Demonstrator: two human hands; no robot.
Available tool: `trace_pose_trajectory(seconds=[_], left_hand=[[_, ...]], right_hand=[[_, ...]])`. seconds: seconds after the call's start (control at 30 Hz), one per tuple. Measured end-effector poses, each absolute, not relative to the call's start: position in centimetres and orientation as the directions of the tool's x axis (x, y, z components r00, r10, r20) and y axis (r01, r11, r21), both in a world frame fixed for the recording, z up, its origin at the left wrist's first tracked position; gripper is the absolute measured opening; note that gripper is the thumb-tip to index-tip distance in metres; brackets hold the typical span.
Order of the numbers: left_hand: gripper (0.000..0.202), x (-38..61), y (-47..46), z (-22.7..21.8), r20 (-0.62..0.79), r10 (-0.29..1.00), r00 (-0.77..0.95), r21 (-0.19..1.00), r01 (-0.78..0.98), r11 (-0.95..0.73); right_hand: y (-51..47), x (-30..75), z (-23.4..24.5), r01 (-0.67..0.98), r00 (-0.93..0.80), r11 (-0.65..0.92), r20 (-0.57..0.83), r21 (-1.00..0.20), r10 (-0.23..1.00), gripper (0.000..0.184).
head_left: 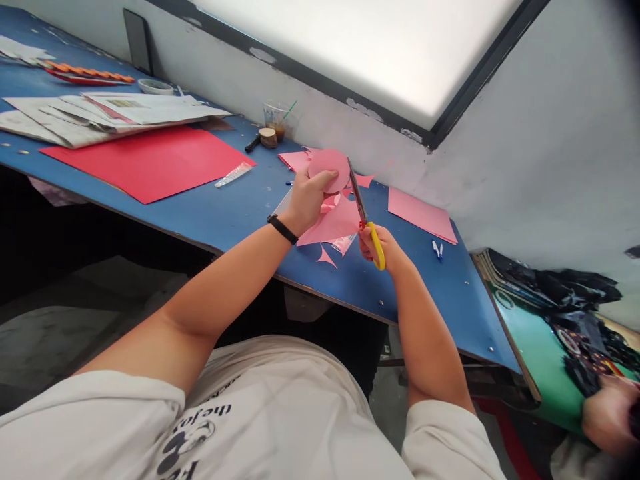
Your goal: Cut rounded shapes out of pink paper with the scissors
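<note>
Above the blue table, my left hand (309, 198) is closed on a round pink paper disc (330, 163), its thumb across the lower part. My right hand (377, 245) grips scissors (376, 248) with yellow and red handles. Their blades point up along the right edge of the disc; whether they touch the paper I cannot tell. Below the disc lies a larger pink paper sheet (333, 223) with cut edges, partly hidden by my left hand. A small pink scrap (327, 257) sits near the table's front edge.
Pink sheets (423, 213) and a small blue-and-white compass-like item (437, 251) lie right on the blue table (240, 217). Leftward are red paper (150, 163) and stacked newspapers (115, 113). A plastic cup (275, 119) stands by the wall. Another person's hand (611, 413) is at far right.
</note>
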State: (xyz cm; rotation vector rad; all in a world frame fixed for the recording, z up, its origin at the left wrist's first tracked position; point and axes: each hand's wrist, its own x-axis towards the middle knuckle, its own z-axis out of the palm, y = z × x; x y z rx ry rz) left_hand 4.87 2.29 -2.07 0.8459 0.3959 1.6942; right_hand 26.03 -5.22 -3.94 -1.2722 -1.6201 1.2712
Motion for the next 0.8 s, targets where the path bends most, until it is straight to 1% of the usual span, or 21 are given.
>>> trace_pose_trajectory(seconds=[0.17, 0.3, 0.57, 0.7, 0.8], left_hand=[[0.03, 4.92, 2.82, -2.42, 0.354, 0.928, -0.115, 0.664, -0.668, -0.336], [0.03, 4.99, 2.98, -2.46, 0.357, 0.924, -0.137, 0.656, -0.668, -0.352], [0.036, 5.04, 2.91, -2.19, 0.34, 0.932, -0.127, 0.642, -0.693, -0.328], [0.036, 4.96, 3.23, -2.27, 0.345, 0.93, -0.126, 0.646, -0.687, -0.333], [0.039, 4.93, 3.34, -2.34, 0.354, 0.925, -0.135, 0.662, -0.663, -0.35]], right_hand=[[-4.98, 26.09, -4.22, 0.261, -0.254, 0.076, 0.008, -0.962, 0.967, 0.09], [-4.81, 26.11, -4.26, 0.262, -0.254, 0.078, 0.009, -0.962, 0.967, 0.089], [-4.74, 26.17, -4.17, 0.294, -0.236, 0.075, 0.004, -0.953, 0.972, 0.084], [-4.64, 26.4, -4.36, 0.295, -0.239, 0.071, -0.002, -0.953, 0.971, 0.087], [-4.67, 26.48, -4.42, 0.305, -0.24, 0.077, 0.002, -0.949, 0.971, 0.09]])
